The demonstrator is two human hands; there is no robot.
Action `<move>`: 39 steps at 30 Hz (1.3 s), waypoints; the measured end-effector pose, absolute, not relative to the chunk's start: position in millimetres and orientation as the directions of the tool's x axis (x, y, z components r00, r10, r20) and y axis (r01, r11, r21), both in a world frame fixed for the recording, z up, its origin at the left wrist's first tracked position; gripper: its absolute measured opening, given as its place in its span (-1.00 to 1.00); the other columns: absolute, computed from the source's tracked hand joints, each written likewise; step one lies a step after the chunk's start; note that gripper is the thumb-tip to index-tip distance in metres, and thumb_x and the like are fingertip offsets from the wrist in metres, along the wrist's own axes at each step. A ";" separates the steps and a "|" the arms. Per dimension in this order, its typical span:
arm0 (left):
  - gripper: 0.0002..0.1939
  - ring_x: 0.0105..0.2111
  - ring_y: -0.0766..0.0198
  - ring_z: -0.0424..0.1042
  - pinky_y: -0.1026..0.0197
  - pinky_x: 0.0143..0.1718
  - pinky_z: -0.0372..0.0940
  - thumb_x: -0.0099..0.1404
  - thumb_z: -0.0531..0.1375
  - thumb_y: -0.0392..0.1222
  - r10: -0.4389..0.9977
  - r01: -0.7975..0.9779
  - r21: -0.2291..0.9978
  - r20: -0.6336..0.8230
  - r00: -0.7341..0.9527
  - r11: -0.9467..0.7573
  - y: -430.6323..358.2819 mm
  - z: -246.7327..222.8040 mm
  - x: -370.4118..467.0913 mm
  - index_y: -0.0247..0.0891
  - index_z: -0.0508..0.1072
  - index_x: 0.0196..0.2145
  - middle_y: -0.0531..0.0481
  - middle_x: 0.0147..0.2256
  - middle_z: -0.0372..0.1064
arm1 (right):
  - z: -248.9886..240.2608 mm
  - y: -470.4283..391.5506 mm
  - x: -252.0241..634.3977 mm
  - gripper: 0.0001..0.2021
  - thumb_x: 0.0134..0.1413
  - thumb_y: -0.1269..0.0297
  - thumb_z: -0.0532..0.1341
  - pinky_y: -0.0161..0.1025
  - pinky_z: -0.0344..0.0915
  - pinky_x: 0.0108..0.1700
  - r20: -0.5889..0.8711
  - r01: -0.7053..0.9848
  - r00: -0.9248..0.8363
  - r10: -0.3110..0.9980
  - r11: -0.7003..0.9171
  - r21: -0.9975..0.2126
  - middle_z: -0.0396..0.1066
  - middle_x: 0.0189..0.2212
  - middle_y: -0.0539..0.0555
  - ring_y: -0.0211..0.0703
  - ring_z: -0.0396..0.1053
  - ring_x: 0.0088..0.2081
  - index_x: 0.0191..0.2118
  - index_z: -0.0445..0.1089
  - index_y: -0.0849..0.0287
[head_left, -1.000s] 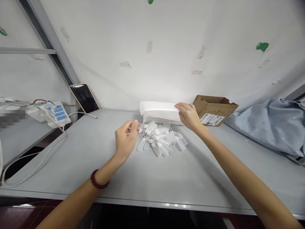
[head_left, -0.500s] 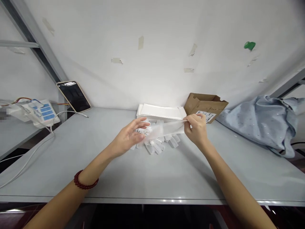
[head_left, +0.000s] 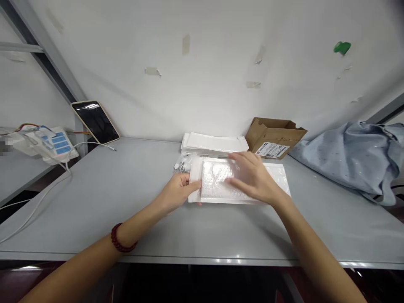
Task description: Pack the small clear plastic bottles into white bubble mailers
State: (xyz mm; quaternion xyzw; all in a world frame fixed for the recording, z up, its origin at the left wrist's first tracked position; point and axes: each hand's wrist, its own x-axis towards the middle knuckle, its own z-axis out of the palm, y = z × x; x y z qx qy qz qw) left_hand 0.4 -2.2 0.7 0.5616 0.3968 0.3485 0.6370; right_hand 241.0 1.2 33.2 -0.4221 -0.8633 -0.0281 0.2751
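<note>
A white bubble mailer (head_left: pixel 214 181) lies across the middle, its shiny bubbled face toward me and a plain flap at its left end. My left hand (head_left: pixel 178 189) pinches that flap end, thumb in front. Over the mailer's right half, my right hand (head_left: pixel 252 174) spreads its thumb and fingers apart; whether it touches the surface I cannot tell. Behind the mailer's left end, a few small clear plastic packets with white items (head_left: pixel 184 163) peek out, the rest hidden.
A stack of white mailers (head_left: pixel 214 142) lies against the wall, next to an open cardboard box (head_left: pixel 276 136) with a label. A blue cloth bag (head_left: pixel 353 155) slumps at the right. At the left, a phone (head_left: pixel 96 122) leans on the wall near a power strip (head_left: pixel 58 145) and white cables.
The blurred, whitish translucent thing in my right hand is no longer seen; a mailer now covers the packets. My left hand has closed on its flap, and my right hand has opened over it.
</note>
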 end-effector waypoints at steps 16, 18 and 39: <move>-0.66 -0.74 0.33 0.32 0.32 -0.70 0.12 0.19 0.19 -0.09 0.918 0.285 0.957 -0.157 0.364 0.051 -11.5 -14.1 13.3 -0.27 0.32 -0.66 0.05 -0.72 0.31 | 10.5 -19.8 215.7 -0.09 -0.14 0.33 0.22 0.24 0.18 0.05 0.233 0.682 -0.663 0.712 0.702 -0.204 0.24 0.10 0.35 0.27 0.23 0.09 0.33 -0.24 0.19; -0.59 -0.74 0.37 0.25 0.30 -0.67 0.11 0.25 0.14 0.01 0.963 0.354 0.928 0.014 0.269 -0.112 -7.6 -13.6 9.9 -0.26 0.29 -0.66 0.07 -0.71 0.28 | 12.7 -13.2 226.0 -0.15 -0.12 0.37 0.20 0.18 0.23 0.02 0.250 0.700 -0.627 0.738 0.674 -0.235 0.28 0.08 0.33 0.24 0.28 0.07 0.31 -0.16 0.19; -0.79 -0.47 0.32 0.36 0.29 -0.52 0.24 0.19 0.27 -0.04 0.935 0.256 0.900 0.329 0.133 -0.353 18.3 -3.3 -17.7 -0.24 0.53 -0.36 -0.02 -0.40 0.43 | 11.7 9.8 255.3 -0.45 -0.02 0.28 0.20 -0.03 0.32 -0.08 0.328 0.764 -0.486 0.810 0.576 -0.290 0.37 -0.02 0.22 0.10 0.35 -0.06 0.15 0.19 0.14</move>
